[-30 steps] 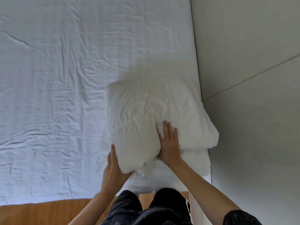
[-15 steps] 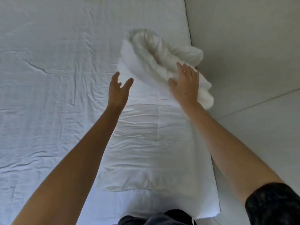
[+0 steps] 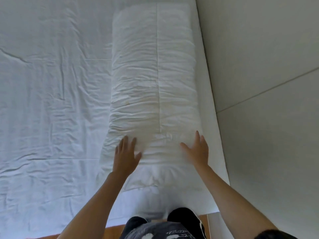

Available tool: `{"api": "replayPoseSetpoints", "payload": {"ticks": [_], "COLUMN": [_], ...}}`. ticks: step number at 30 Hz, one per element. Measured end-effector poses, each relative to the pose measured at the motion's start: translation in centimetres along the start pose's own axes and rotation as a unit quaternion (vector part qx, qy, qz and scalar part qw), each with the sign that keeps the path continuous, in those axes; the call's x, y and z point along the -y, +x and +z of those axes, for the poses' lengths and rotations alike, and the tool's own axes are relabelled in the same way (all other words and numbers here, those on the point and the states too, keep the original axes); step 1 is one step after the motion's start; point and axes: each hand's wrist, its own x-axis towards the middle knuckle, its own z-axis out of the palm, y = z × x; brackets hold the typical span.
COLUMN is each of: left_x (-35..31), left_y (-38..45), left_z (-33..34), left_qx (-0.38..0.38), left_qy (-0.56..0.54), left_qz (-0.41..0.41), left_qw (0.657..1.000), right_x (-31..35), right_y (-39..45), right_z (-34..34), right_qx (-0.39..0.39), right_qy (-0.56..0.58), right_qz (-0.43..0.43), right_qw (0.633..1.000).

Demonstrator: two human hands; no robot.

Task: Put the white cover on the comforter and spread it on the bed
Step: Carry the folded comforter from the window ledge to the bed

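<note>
Half a second ago the comforter [image 3: 153, 94] was a roll tumbling away from raised hands; now it lies unrolled in one long folded strip, and both hands have come down onto its near end.

Head view, looking down from the foot of the bed [image 3: 51, 100]: the comforter strip runs away from the person along the right side of the mattress, just beside the pale wall [image 3: 259, 66]. A seam line runs up its middle and fine wrinkles cross it from side to side. Lying lengthwise like this, it is probably set to be opened sideways across the sheet.

The left hand [image 3: 126, 153] rests flat near the strip's left edge, fingers straight and slightly apart, pinching nothing. The right hand [image 3: 197, 150] lies flat toward the right edge, fingers straight, thumb spread out, likewise holding nothing. The two flat palms seem placed to pin and smooth the near end so the strip stays straight.

Below the hands, the strip's near end reaches close to the foot edge of the bed. The person's dark trousers [image 3: 160, 228] and a band of wooden floor [image 3: 77, 234] show at the bottom.

I cannot pick out a separate white cover among these white layers, so the covering step looks not yet begun.
</note>
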Motion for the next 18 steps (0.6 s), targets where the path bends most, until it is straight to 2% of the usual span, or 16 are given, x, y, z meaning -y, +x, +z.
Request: {"api": "replayPoseSetpoints", "payload": {"ticks": [2,4,6,10,12,15,18], "left_x": [0.9,1.1,0.8,-2.4,-5.1,-9.9,-14.2], "left_y": [-1.3,-2.2,-2.5,-2.7,-2.6,-2.7,-2.5], "left_z": [2.1,3.2,3.6,1.8,0.3,-2.5,-5.0], "left_qx": [0.018,0.014,0.018,0.019,0.032,0.032,0.081], "left_qy": [0.050,0.080,0.078,0.004,-0.084,-0.216,-0.233], "left_qz": [0.000,0.004,0.014,-0.007,-0.015,-0.012,-0.006], "left_qw": [0.999,0.997,0.997,1.000,0.996,0.976,0.969], "right_x": [-2.6,-4.7,-5.8,-4.4,-2.8,-0.2,2.5], "right_y": [-0.6,-1.0,-1.5,-2.7,-3.9,-6.7,-9.8], "right_z": [1.4,2.2,2.2,0.3,-0.8,-1.6,-1.4], "right_qx": [0.034,0.054,0.063,0.044,0.038,0.028,0.028], "right_qy": [0.075,0.167,0.233,0.361,0.396,0.349,0.269], "right_qz": [0.104,0.189,0.225,0.186,0.139,0.058,-0.017], "right_qw": [0.991,0.966,0.944,0.913,0.907,0.935,0.963]}}
